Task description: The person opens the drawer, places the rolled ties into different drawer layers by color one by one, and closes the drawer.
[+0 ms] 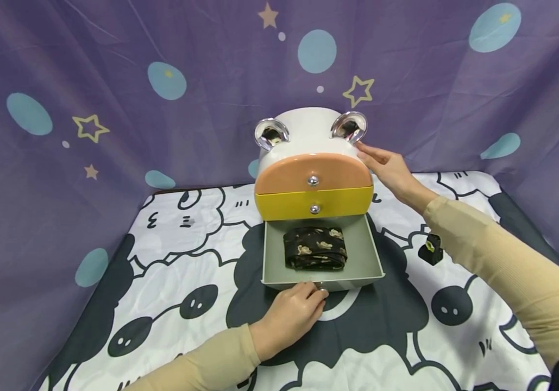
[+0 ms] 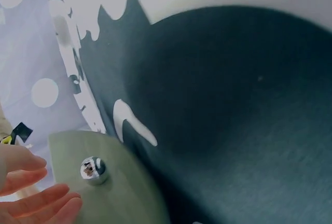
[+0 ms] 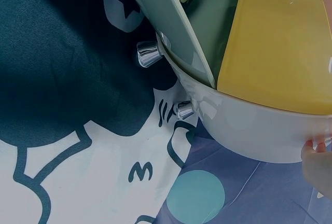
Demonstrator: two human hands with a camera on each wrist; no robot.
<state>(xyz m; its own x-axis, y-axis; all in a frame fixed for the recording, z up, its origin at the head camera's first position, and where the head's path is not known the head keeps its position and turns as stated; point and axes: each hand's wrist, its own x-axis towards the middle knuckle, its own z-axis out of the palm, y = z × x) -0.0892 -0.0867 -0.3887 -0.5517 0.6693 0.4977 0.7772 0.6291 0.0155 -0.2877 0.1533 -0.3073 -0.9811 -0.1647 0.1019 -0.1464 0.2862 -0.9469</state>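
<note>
A small cabinet with a white top (image 1: pixel 308 127) and two silver ears stands at the back middle. Its bottom drawer (image 1: pixel 273 258), pale green, is pulled out, and a folded black cloth (image 1: pixel 314 248) with gold patterns lies inside. My left hand (image 1: pixel 289 316) is at the drawer's front. In the left wrist view, its thumb and fingers are spread a little apart from the silver knob (image 2: pixel 94 170). With extended fingers, my right hand (image 1: pixel 390 169) touches the cabinet's white side below the right ear; fingertips (image 3: pixel 309 146) also show there in the right wrist view.
Above the green drawer, the orange drawer (image 1: pixel 284 171) and yellow drawer (image 1: pixel 284 205) are closed. A small black object (image 1: pixel 431 250) with a yellow-green mark lies beside the right forearm. A cartoon-print cloth (image 1: pixel 176 293) covers the table, and a purple curtain (image 1: pixel 220 81) hangs behind.
</note>
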